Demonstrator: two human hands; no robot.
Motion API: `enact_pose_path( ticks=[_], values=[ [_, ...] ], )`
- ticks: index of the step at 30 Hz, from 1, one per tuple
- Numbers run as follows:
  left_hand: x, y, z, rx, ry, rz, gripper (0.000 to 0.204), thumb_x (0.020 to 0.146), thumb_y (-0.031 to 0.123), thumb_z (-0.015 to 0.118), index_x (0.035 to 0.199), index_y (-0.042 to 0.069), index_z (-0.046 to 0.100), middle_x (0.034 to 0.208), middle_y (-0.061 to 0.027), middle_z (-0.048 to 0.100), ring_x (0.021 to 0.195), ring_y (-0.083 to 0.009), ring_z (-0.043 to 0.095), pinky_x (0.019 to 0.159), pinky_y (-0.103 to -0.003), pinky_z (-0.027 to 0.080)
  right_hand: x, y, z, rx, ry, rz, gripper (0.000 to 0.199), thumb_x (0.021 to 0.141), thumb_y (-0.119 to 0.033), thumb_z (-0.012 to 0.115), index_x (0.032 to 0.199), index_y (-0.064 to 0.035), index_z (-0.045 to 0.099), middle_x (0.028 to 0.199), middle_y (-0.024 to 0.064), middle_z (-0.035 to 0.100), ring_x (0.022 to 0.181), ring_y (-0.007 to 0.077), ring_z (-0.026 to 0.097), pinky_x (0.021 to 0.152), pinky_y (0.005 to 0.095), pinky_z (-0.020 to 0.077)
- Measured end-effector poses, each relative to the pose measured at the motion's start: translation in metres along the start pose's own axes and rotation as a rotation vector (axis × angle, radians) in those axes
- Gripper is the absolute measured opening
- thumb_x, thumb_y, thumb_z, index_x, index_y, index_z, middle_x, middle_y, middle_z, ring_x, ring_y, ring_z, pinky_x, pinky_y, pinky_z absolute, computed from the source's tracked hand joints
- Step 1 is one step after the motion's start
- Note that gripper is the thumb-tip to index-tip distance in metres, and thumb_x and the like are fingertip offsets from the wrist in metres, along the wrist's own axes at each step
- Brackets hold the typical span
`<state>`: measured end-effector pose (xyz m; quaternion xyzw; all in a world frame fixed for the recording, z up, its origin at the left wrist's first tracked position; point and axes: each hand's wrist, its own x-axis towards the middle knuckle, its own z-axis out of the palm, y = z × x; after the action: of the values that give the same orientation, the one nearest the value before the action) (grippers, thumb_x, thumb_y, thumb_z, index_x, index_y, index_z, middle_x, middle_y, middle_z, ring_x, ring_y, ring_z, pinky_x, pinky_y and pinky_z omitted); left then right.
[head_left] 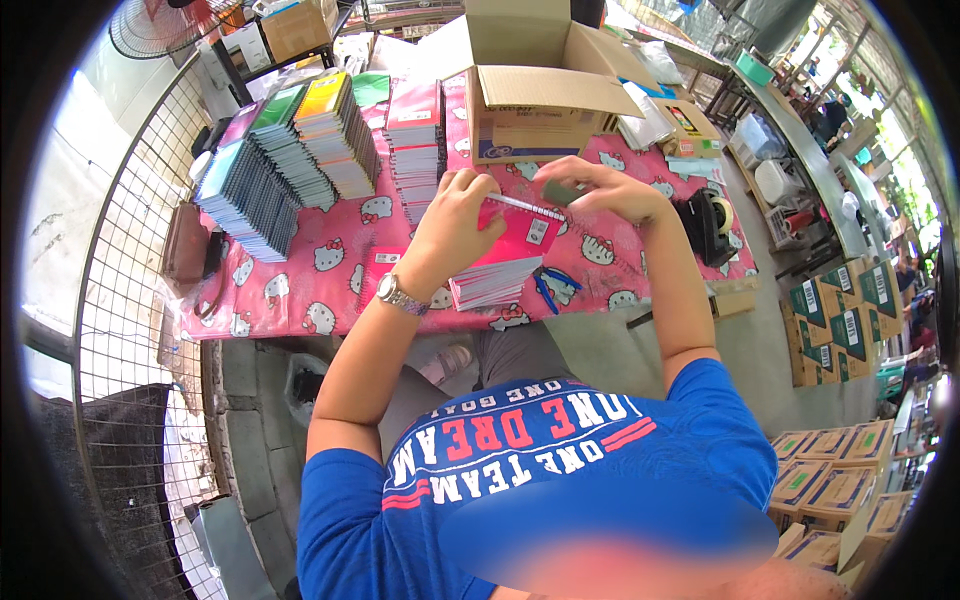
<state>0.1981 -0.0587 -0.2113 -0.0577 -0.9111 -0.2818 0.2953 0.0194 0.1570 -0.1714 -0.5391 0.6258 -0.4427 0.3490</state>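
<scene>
My left hand (458, 222), with a metal watch on its wrist, is closed on the spiral-bound edge of a red notebook (522, 228). A white spiral binding runs along the notebook's far edge. Below it sits a stack of notebooks (495, 284) with their page edges toward me. My right hand (606, 190) is curled near the right end of the binding, with a small dark green piece (563, 192) between its thumb and fingers; its kind is unclear. Blue-handled pliers (550, 287) rest on the pink cloth just right of the stack.
Tall stacks of blue (245, 200), green (292, 145), yellow (335, 130) and red notebooks (415, 140) stand at the left and back. Behind my hands is an open cardboard box (540, 125). A black tape dispenser (708, 228) occupies the table's right side; a wire grid (130, 230) borders the left.
</scene>
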Motion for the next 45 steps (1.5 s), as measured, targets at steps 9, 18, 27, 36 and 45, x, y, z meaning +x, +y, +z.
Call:
enact_pose_path(
  ticks=[9, 18, 27, 36, 45],
  values=[
    [-0.002, -0.014, -0.013, -0.124, -0.059, -0.056, 0.030, 0.084, 0.011, 0.070, 0.110, 0.001, 0.059, 0.102, -0.0167, 0.059, 0.095, -0.0335, 0.058, 0.084, -0.041, 0.048, 0.020, -0.007, 0.003, 0.272, -0.098, -0.028, 0.054, 0.083, -0.020, 0.064, 0.134, -0.0058, 0.058, 0.136, 0.0073, 0.055, 0.123, 0.0180, 0.051, 0.107, 0.0336, 0.0384],
    [-0.002, -0.014, -0.015, -0.227, -0.106, -0.074, 0.029, 0.085, 0.005, 0.067, 0.111, 0.001, 0.057, 0.099, -0.0169, 0.058, 0.071, -0.0278, 0.057, 0.069, -0.037, 0.050, 0.039, -0.013, 0.005, -0.149, -0.036, -0.012, 0.073, 0.075, -0.036, 0.069, 0.132, 0.0066, 0.055, 0.139, 0.0178, 0.053, 0.128, 0.0263, 0.052, 0.112, 0.0382, 0.0360],
    [0.002, -0.016, -0.017, -0.244, -0.118, -0.070, 0.031, 0.084, 0.006, 0.068, 0.113, 0.003, 0.055, 0.098, -0.0147, 0.059, 0.071, -0.0226, 0.057, 0.067, -0.035, 0.050, 0.038, -0.015, 0.008, 0.709, -0.220, -0.258, 0.055, 0.080, -0.027, 0.066, 0.129, -0.0023, 0.059, 0.131, 0.0132, 0.057, 0.119, 0.0230, 0.056, 0.107, 0.0369, 0.0396],
    [-0.003, -0.020, -0.017, -0.229, -0.112, -0.080, 0.033, 0.083, 0.006, 0.069, 0.112, 0.003, 0.055, 0.098, -0.0138, 0.059, 0.070, -0.0219, 0.055, 0.066, -0.035, 0.048, 0.056, 0.038, -0.004, 0.059, -0.122, 0.173, 0.052, 0.081, -0.032, 0.070, 0.125, -0.0047, 0.063, 0.123, 0.0097, 0.061, 0.114, 0.0205, 0.057, 0.097, 0.0324, 0.0442],
    [-0.001, -0.015, -0.019, -0.418, -0.068, -0.389, 0.025, 0.090, 0.012, 0.070, 0.111, 0.001, 0.062, 0.081, -0.0073, 0.061, 0.064, -0.0122, 0.056, 0.059, -0.031, 0.051, -0.031, 0.245, 0.079, -0.988, 0.635, 0.666, 0.071, 0.083, -0.053, 0.067, 0.141, -0.0154, 0.049, 0.143, 0.0176, 0.046, 0.137, 0.0450, 0.036, 0.107, 0.0629, 0.0327]
  ],
)
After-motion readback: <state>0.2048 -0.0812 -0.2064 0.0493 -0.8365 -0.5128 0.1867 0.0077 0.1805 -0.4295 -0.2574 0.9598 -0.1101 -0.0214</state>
